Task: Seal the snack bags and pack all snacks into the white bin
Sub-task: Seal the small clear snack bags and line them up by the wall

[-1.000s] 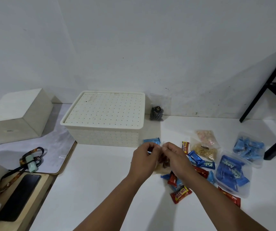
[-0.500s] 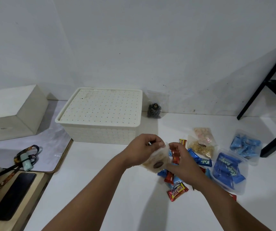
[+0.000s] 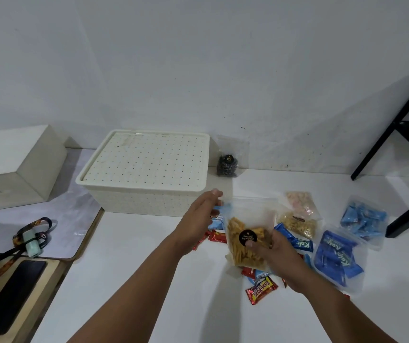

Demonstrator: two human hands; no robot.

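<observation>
Right hand point(image 3: 271, 246): grip closed on the lower half of the clear bag of yellow snack sticks point(image 3: 244, 240), thumb pressed just under its black round label. Bag held upright above the surface, long axis roughly vertical, mouth edge at the top, tilted slightly away from me.

Left hand point(image 3: 198, 220): grip open and empty, fingers spread, just left of the bag's upper corner, apart from it by a narrow gap. Cannot tell whether the zip strip is fully closed; the top edge looks flat.

White bin point(image 3: 146, 191): lid on, beyond and to the left of the bag. The left hand lies between bag and bin, so it is the nearer one to the lid. Judgement: left lifts the lid, right carries the bag up-left and lowers it in bottom first.

Other snacks lie on the surface point(image 3: 136, 280) under and right of my right hand: loose red and blue bars point(image 3: 261, 292), two bags of blue packets point(image 3: 335, 258).
</observation>
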